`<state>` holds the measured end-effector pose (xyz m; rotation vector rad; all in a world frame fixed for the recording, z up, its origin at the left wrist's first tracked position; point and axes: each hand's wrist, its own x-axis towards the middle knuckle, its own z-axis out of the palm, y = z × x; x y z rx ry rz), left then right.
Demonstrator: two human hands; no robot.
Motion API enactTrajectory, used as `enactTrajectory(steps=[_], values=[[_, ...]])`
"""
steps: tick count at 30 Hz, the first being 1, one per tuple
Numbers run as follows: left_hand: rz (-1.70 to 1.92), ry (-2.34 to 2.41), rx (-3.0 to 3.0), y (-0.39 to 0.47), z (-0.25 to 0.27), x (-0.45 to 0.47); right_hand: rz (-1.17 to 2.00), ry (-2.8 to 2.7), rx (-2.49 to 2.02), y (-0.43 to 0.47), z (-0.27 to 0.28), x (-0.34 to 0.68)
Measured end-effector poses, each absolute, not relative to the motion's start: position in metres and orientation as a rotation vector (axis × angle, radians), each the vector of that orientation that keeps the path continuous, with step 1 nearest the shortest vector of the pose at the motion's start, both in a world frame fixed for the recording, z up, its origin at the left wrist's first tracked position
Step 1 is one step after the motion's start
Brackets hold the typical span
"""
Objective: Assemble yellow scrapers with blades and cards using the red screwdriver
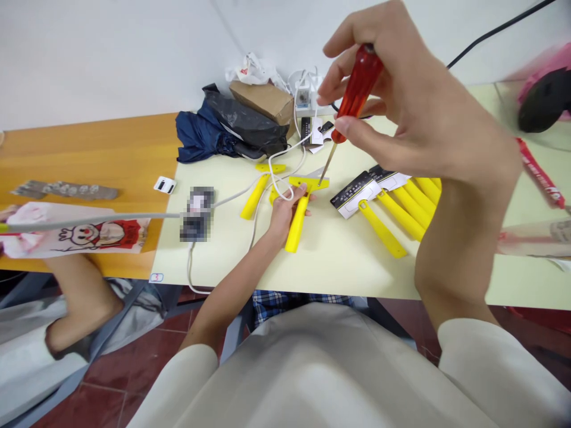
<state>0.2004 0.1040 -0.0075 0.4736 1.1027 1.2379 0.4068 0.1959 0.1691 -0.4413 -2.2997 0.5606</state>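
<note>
1. The right hand [414, 113], raised at the right, grips a screwdriver with a glossy, translucent red plastic handle [363, 77] between thumb and fingers; its slim metal shaft slants down to the left, the tip appearing to meet a scraper's head.
2. The left hand [285, 211] is closed around that T-shaped scraper of smooth yellow plastic [295, 233] near its head, the broad flat handle pointing toward the near edge of the pale cream, smooth-surfaced worktop [357, 273].
3. Just left and farther, a second yellow plastic scraper [255, 199] lies on the worktop.
4. To the right, several long, tapering yellow handles [382, 230] lie fanned side by side, with flat black-and-white printed cards [354, 193] at their far ends.
5. A thin white cable [243, 193] loops beside the left hand.
6. Far left of the hands sit crumpled navy fabric [194, 139], a wrinkled black plastic bag [250, 122] and a brown cardboard box [267, 101].
</note>
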Motion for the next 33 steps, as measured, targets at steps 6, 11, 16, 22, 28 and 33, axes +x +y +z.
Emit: enactTrajectory(steps=[6,11,16,22,28,33], values=[[1.239,1.094,0.463,0.104,-0.006,0.200,0.353,-2.169,-0.517,0.203,0.163,0.401],[1.245,1.090,0.466,0.104,-0.007,0.200,0.509,-2.281,-0.420,0.205,0.162,0.402],[1.248,1.106,0.475,0.104,-0.009,0.200,0.389,-2.209,-0.387,0.204,0.165,0.403],[1.237,1.119,0.507,0.104,-0.010,0.199,0.440,-2.264,-0.426,0.205,0.164,0.405],[1.248,1.090,0.496,0.104,-0.009,0.200,0.387,-2.181,-0.434,0.198,0.167,0.405],[1.254,1.090,0.477,0.104,-0.010,0.199,0.266,-2.205,-0.521,0.204,0.162,0.400]])
